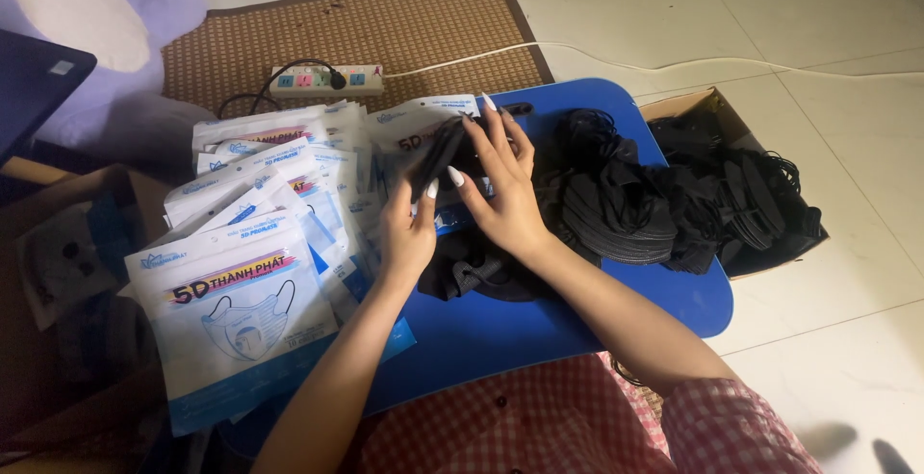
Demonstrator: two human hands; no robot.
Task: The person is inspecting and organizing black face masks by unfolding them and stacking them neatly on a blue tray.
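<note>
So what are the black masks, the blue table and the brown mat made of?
Masks: soft, matte fabric, it seems; they fold and crumple in the hands. Table: probably plastic, smooth with a faint sheen and rounded corners. Mat: woven, perhaps straw or reed; a fine grid pattern and a dark cloth-like edge show.

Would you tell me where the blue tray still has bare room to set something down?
Bare blue tray shows along its near edge, between the packets and the right corner. Elsewhere it is crowded: packets left, black masks right, both hands mid-tray.
</note>
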